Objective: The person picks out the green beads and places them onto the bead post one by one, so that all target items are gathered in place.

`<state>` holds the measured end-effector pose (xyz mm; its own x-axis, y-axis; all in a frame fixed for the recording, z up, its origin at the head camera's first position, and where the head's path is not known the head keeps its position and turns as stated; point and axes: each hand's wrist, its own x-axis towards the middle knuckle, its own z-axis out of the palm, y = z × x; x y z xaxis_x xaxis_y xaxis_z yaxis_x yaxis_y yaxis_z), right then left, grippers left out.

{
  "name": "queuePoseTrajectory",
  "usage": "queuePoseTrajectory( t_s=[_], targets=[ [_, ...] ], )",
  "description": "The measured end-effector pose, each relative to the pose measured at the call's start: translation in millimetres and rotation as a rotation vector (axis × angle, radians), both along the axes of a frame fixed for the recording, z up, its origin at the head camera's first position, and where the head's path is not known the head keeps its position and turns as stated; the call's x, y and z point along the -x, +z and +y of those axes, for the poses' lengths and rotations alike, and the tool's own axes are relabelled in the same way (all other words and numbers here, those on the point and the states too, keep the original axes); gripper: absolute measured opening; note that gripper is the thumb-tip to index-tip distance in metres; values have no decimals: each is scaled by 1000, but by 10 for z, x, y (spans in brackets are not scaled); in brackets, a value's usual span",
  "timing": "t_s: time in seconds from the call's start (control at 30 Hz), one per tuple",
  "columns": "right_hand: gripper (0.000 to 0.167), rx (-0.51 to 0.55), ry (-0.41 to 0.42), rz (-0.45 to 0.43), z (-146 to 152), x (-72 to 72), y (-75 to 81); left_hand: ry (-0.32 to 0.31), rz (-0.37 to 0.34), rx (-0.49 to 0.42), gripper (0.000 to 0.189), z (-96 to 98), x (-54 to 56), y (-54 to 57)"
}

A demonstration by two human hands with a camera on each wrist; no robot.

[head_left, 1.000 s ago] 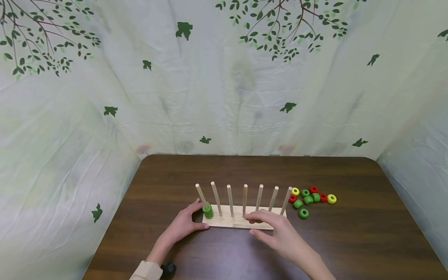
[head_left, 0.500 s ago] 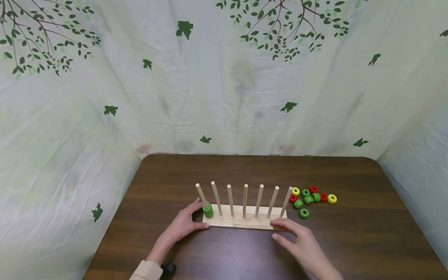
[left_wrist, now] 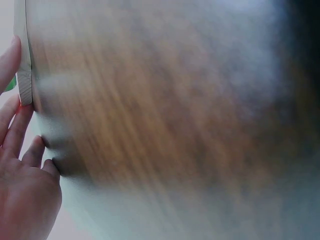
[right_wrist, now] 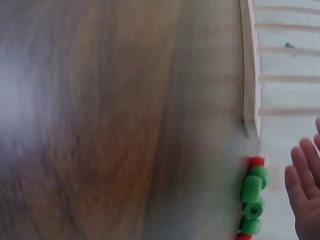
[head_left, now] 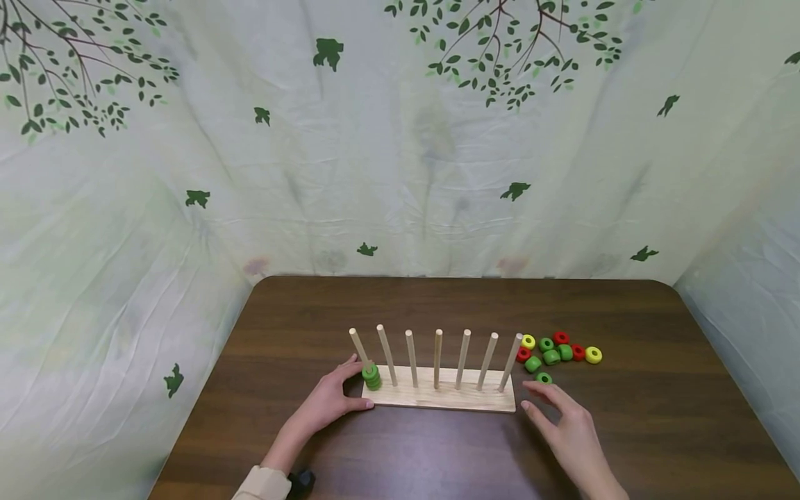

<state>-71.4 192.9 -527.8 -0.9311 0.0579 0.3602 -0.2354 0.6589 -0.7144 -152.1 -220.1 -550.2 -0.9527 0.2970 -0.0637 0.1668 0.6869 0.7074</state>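
A wooden pegboard (head_left: 437, 397) with a row of several upright pegs stands on the table in the head view. Green beads (head_left: 371, 377) are stacked low on its leftmost peg; the other pegs are bare. My left hand (head_left: 331, 397) holds the board's left end, thumb at the front edge and fingers around the side. In the left wrist view, the hand's fingers (left_wrist: 19, 125) lie against the board's end (left_wrist: 25, 90). My right hand (head_left: 571, 427) is over the table off the board's right end, fingers apart, holding nothing. Its fingertips overlap the nearest green bead (head_left: 544, 378).
Loose beads lie right of the board: several green ones (head_left: 551, 357), red ones (head_left: 578, 353) and two yellow ones, the outer yellow bead (head_left: 593, 355) farthest right. Behind the brown table (head_left: 400, 298) hangs a pale leaf-print cloth (head_left: 400, 173).
My right hand has moved right, from over the middle of the pegboard to beside the loose beads. The left hand and the board have stayed in place.
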Motion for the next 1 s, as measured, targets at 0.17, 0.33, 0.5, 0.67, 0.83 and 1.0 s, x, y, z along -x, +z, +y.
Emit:
queuePoseTrajectory(
  t_s=[0.17, 0.33, 0.5, 0.67, 0.83, 1.0],
  targets=[
    [34, -44, -47, -8, 107, 70, -22, 8, -5, 0, 72, -2, -1, -6],
    [35, -69, -38, -98, 208, 153, -26, 7, -5, -1, 72, -4, 0, -8],
    [37, -93, -17, -136, 285, 235, -44, 0, -1, -1, 71, -4, 4, -13],
    [37, -106, -16, -160, 325, 283, -78, 3, -2, -5, 71, -3, 4, -16],
    [37, -107, -25, -230, 337, 325, -123, 3, -2, -9, 71, -4, 5, -19],
    [35, -101, -45, -267, 335, 350, -139, 4, 0, -15, 72, -4, -1, -22]
  ],
)
